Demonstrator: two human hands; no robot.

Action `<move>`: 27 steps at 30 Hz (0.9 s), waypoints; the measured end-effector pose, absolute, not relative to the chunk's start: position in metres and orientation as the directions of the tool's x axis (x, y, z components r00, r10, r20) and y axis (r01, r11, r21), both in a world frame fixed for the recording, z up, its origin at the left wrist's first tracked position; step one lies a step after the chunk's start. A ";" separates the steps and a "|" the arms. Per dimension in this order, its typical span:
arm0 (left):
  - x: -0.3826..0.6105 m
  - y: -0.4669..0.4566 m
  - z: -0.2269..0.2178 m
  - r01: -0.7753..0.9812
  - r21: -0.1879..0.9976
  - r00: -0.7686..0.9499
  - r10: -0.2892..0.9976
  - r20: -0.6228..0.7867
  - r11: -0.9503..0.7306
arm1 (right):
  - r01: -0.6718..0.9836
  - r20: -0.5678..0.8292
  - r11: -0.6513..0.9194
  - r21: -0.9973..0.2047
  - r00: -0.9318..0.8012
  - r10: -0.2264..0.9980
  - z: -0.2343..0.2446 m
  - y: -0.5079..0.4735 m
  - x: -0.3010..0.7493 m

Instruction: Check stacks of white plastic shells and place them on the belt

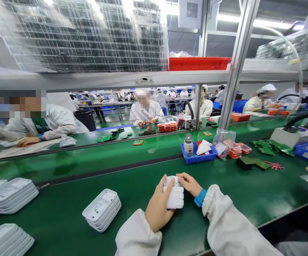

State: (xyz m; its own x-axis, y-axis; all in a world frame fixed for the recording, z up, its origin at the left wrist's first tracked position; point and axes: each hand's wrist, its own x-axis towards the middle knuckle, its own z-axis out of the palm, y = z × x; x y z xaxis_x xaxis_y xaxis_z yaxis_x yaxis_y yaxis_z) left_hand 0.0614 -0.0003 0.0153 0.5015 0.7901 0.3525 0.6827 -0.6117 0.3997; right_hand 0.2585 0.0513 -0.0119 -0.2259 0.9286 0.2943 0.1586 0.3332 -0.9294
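At a green-topped assembly bench (63, 213), a worker in white sleeves grips a small stack of white plastic shells (174, 193) between both hands, low and just right of centre in the head view. The left hand (157, 206) wraps the stack from its 9 o'clock side, thumb across the front; the right hand (189, 183) pinches its top corner at 1 o'clock, a blue wristband (200, 197) at the cuff. At 9 o'clock from the hands, well apart, sits another pile of white shells (102, 209) on the bench, with more piles (8, 195) at the far left edge. At 12 o'clock stands a blue tray (199, 158) holding a small bottle (188, 145). Beyond a conveyor belt (103, 153), co-workers in white coats (145, 110) sit at parallel benches.
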 end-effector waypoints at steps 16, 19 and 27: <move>0.051 -0.025 0.003 0.635 0.458 0.486 0.783 0.390 -0.622 | 0.062 0.284 0.323 -0.944 -0.342 0.896 -0.017 0.044 0.247; 0.048 -0.031 0.000 0.637 0.467 0.475 0.789 0.390 -0.614 | 0.037 0.275 0.317 -0.948 -0.410 0.870 -0.007 0.037 0.248; 0.052 -0.045 -0.004 0.759 0.198 0.468 0.731 0.496 -0.620 | 0.147 0.249 0.317 -0.937 -0.354 0.901 -0.002 0.035 0.249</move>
